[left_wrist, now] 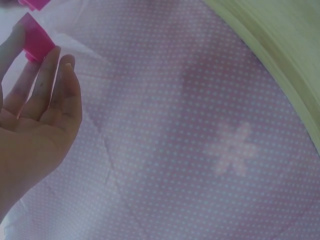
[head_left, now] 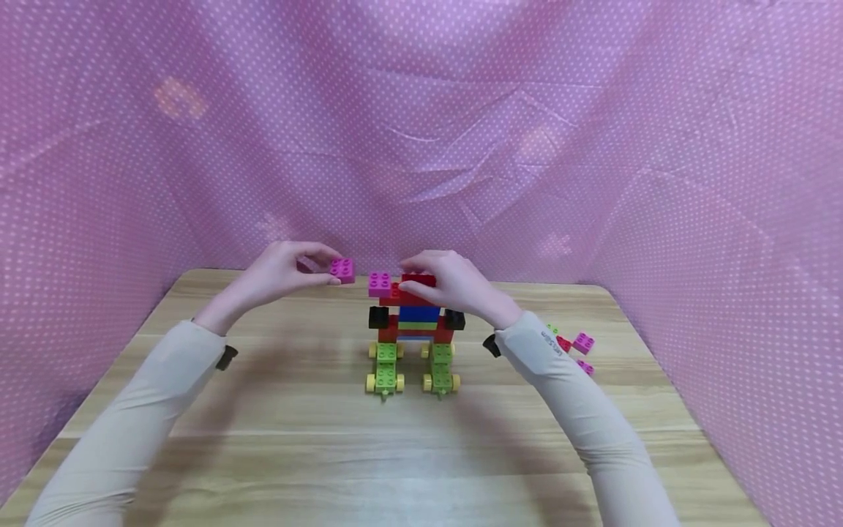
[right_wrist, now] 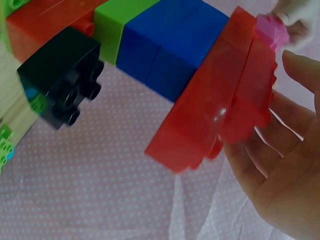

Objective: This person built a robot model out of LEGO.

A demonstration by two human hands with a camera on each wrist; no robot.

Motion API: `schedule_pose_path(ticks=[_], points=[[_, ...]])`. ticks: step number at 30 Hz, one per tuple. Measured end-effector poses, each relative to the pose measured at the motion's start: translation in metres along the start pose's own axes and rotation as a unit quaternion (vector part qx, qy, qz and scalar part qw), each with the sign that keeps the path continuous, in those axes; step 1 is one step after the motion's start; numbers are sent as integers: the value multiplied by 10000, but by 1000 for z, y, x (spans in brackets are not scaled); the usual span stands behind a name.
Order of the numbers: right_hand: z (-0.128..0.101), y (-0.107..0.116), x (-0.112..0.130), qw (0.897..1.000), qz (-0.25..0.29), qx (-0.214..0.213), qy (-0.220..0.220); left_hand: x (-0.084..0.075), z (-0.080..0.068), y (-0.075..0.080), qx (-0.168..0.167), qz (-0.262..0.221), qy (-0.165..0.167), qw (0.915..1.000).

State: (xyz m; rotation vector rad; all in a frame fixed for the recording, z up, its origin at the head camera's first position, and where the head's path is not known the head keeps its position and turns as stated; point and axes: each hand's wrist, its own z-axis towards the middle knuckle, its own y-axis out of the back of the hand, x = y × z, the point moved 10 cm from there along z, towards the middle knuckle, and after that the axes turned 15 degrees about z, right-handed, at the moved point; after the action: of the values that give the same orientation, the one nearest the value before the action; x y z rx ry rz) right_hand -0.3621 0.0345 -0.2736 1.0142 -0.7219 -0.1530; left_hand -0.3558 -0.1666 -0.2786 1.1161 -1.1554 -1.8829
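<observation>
A pink building brick (head_left: 342, 271) is pinched between the thumb and fingertips of my left hand (head_left: 279, 274), left of a standing brick figure. My right hand (head_left: 454, 282) holds the red bricks (right_wrist: 215, 105) at the figure's top, fingers behind and thumb in front. Another pink brick (head_left: 379, 284) sits on the left end of this red top. Below come blue bricks (head_left: 418, 314), a thin green layer, red bricks and a black brick (head_left: 378, 317) on either side. Two green wheeled bases (head_left: 386, 366) with yellow wheels carry the figure.
Loose pink bricks (head_left: 583, 342), a red brick (head_left: 563, 343) and a green piece lie on the wooden table (head_left: 316, 454) at the right, partly behind my right sleeve. A pink dotted cloth (head_left: 421, 146) surrounds the table at the back and sides.
</observation>
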Motion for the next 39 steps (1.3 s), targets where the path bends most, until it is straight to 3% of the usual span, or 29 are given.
schedule_pose_path(ticks=[15, 39], points=[[14, -14, 10, 9997, -141, 73, 176, -21, 12, -9, 162, -440, -201, 9987], [18, -16, 9, 9996, -256, 100, 110, -30, 17, -20, 243, -664, -292, 9971]])
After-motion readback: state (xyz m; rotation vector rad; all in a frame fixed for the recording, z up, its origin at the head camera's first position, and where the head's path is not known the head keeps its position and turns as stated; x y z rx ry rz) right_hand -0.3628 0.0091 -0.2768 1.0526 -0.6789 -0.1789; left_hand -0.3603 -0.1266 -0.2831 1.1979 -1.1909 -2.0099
